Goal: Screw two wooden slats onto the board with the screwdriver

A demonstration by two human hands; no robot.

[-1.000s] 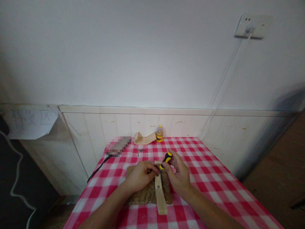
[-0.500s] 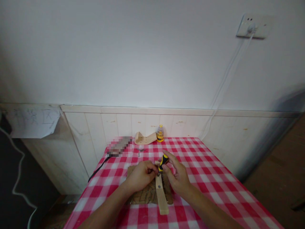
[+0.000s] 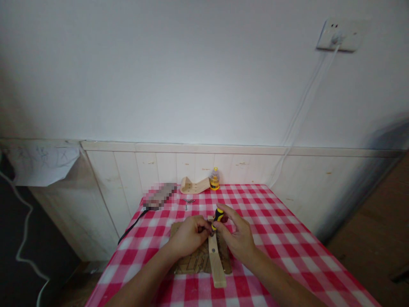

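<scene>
My right hand [image 3: 238, 232] is closed on the handle of a small yellow and black screwdriver [image 3: 218, 216]. The screwdriver leans slightly, its tip down at the far part of a pale bent wooden piece [image 3: 218, 270]. A round metal screw head [image 3: 213, 250] shows in the wood nearer to me. My left hand [image 3: 191, 235] is at the left of the wood, fingers pinched close to the screwdriver's tip; what they hold is too small to make out. Beneath the wood lies a brown board [image 3: 194, 262] with dark line markings.
Loose screws [image 3: 189, 201] lie beyond my hands. At the back stand a curved wooden part [image 3: 193, 186] and a yellow-capped bottle [image 3: 215, 179]. A blurred-out object with a strap [image 3: 161, 196] lies back left. A checked cloth [image 3: 271, 251] covers the table, which meets the wall.
The screwdriver stands a little more to the left at its top, and my right fingers have shifted round its handle. My left hand stays where it was.
</scene>
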